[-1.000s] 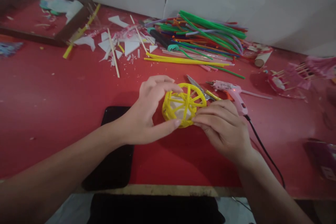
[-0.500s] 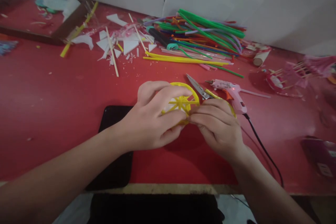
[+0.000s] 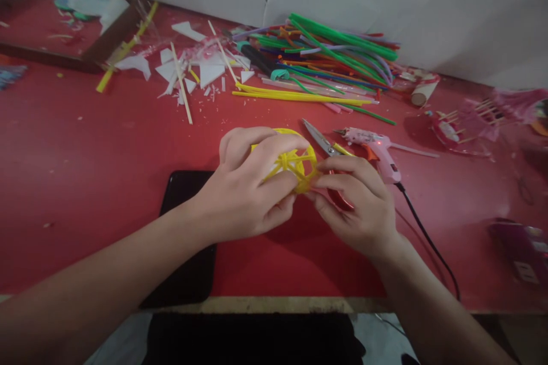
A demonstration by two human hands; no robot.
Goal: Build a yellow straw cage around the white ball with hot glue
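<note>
A round yellow pipe-cleaner frame (image 3: 286, 161) with spokes crossing at its middle is held above the red table; something white shows inside it. My left hand (image 3: 252, 182) wraps around its left side and covers much of it. At its right rim, the fingertips of my right hand (image 3: 359, 199) pinch the edge. Scissors (image 3: 320, 140) with pointed blades lie just beyond my right hand, which hides part of their handles. A pink hot glue gun (image 3: 377, 151) lies on its side to the right, its small light lit and a glue stick in its back.
Behind lies a pile of coloured pipe cleaners (image 3: 342, 48), with yellow ones (image 3: 299, 95) in front. White scraps (image 3: 209, 73) and wooden sticks (image 3: 182, 82) are scattered left of it. A black phone-like slab (image 3: 184, 274) lies under my left forearm. The glue gun's cord (image 3: 428, 239) runs along the right.
The yellow frame has tilted and shifted slightly left in my left hand. My right fingers have spread a little at its rim, uncovering a red part of the scissors' handle.
</note>
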